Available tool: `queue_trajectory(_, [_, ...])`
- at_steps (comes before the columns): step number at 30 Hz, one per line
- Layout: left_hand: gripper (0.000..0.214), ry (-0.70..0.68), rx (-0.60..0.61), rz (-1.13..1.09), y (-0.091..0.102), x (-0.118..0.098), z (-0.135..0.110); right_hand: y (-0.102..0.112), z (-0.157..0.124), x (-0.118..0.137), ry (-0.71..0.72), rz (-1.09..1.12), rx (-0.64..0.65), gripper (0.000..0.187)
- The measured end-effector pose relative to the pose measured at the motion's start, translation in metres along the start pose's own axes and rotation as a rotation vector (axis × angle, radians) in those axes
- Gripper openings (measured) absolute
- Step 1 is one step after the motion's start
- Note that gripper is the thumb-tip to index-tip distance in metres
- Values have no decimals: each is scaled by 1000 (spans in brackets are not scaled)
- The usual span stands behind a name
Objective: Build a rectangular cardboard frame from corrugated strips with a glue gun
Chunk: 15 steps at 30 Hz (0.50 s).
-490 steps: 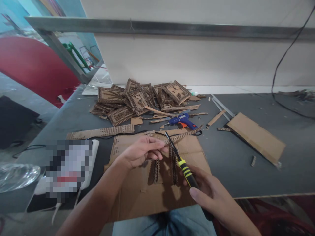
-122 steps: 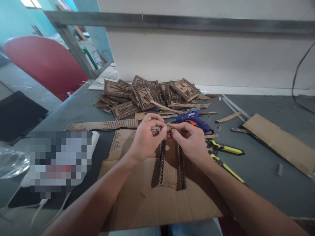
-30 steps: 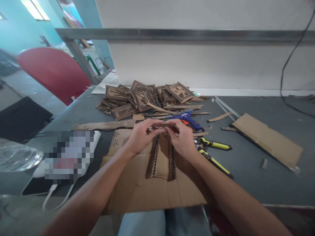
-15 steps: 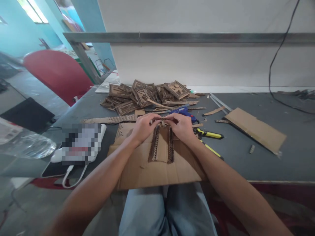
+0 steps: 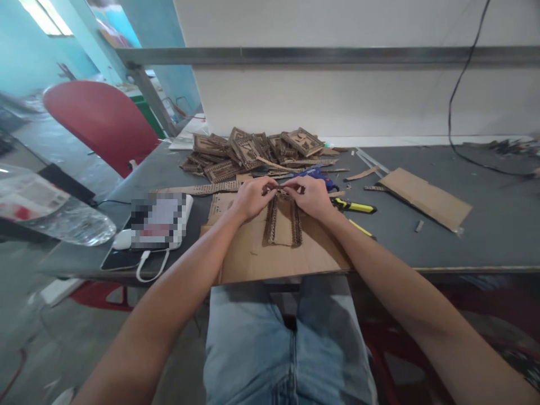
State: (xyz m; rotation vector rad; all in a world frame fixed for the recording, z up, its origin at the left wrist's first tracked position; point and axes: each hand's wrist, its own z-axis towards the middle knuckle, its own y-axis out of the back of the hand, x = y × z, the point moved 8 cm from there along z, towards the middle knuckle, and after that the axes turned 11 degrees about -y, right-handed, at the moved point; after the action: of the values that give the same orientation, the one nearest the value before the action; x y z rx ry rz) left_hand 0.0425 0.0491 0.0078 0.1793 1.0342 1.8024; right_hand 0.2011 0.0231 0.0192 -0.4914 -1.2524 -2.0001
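A small cardboard tray piece with corrugated strips standing along both long sides lies on a larger flat cardboard sheet. At its far end, my left hand and my right hand pinch a short corrugated cardboard strip between thumbs and fingers. The strip sits at the tray piece's far edge; whether it touches the base is hidden by my fingers. Just beyond my right hand lies a blue glue gun, partly covered. A yellow and black utility knife is to its right.
Small framed cardboard pieces are heaped at the back. A flat cardboard panel lies at right. On the left are a phone on a white device with a cable, and a clear plastic bottle. A red chair stands beyond.
The whole view has shifted, so the table sits higher in the picture. Both hands keep their pinch on the strip at the tray piece's far end.
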Motion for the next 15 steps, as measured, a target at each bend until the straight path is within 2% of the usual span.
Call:
queue_trajectory(4, [17, 125, -24, -70, -1, 16, -5, 37, -10, -7, -9, -123, -107, 18])
queue_trajectory(7, [19, 171, -37, -88, -1, 20, -5, 71, -27, -32, -114, -235, -193, 20])
queue_trajectory(9, [18, 174, -32, -84, -1, 17, -5, 87, -39, -52, -157, -282, -205, 23])
queue_trajectory(12, [22, 183, 27, -116, -3, 9, -4, 102, -45, -88, -283, -312, -188, 30])
queue_trajectory(15, [24, 168, 118, -164, -9, 0, -4, 104, -33, -113, -412, -337, -136, 37])
